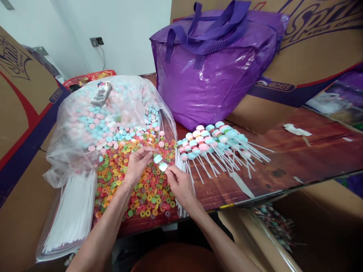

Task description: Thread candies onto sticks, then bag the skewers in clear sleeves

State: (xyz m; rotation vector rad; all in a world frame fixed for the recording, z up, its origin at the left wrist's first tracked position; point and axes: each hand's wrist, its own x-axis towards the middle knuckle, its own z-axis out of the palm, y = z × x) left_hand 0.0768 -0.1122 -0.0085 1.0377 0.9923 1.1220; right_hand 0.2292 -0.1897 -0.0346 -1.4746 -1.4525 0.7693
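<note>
My right hand point(179, 183) is closed on the near end of a candy skewer point(160, 163), just below its blue and white marshmallow discs. At the skewer's far end, the fingers of my left hand point(138, 162) pinch a small candy piece, mostly covered by the fingertips. A green gummy ring shows between that hand and the discs. Both hands are above a spread of coloured gummy rings point(147, 192). Behind them, a clear plastic bag point(70, 102) holds pink, blue and white marshmallow discs point(113, 130). Finished-looking candy skewers point(215, 139) lie piled to the right.
White sticks point(69, 211) lie in a plastic sleeve at left; more sticks point(181, 204) are beside my right hand. A large purple bag point(210, 79) stands behind the skewers. Cardboard boxes point(326, 49) flank the wooden table point(283, 166). Crumpled white paper point(297, 130) lies at right.
</note>
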